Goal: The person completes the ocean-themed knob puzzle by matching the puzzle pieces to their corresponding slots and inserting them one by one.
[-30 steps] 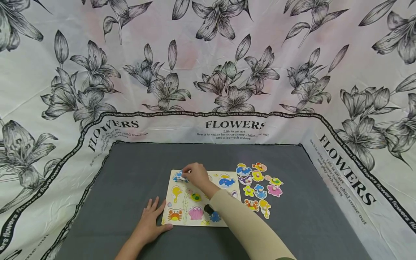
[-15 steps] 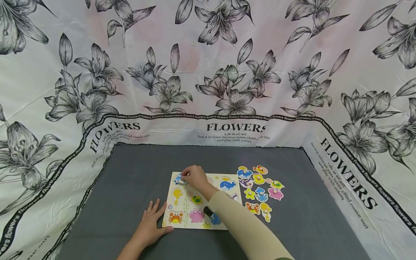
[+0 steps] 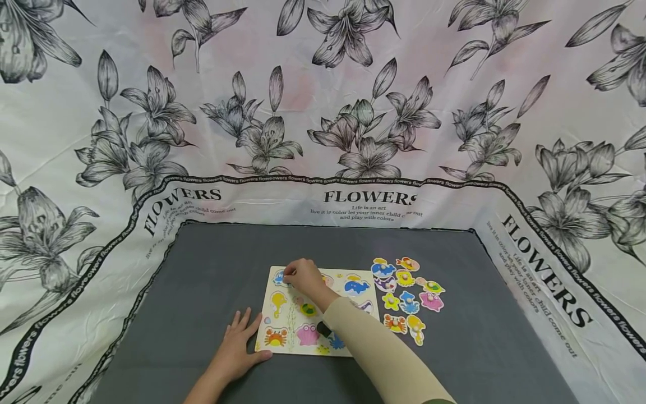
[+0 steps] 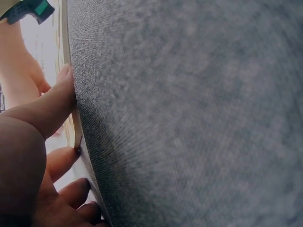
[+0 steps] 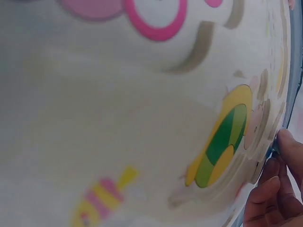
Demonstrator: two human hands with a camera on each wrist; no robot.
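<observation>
A pale wooden puzzle board (image 3: 282, 350) with sea-animal recesses lies on the grey cloth. My right hand (image 3: 305, 278) is over its upper left and pinches a blue puzzle piece (image 3: 278, 277), partly hidden by the fingers, at the recess there. In the right wrist view the fingertips meet on a bit of blue at the board's far side, beyond the turtle picture (image 5: 227, 142). At the lower left corner, my left hand (image 3: 236, 342) rests with spread fingers. Its thumb (image 4: 64, 94) touches the front edge in the left wrist view.
Several loose knobbed puzzle pieces lie right of the board, among them a crab (image 3: 395, 323), a yellow star (image 3: 391, 301) and a pink piece (image 3: 432, 301). A flower-print curtain (image 3: 373, 123) encloses the table at back and sides. My right sleeve (image 3: 373, 348) covers part of the board.
The blue piece in my right hand has shifted and turned slightly at the upper left recess, and less of it shows. My left hand stays at the board's corner. The head view has moved slightly.
</observation>
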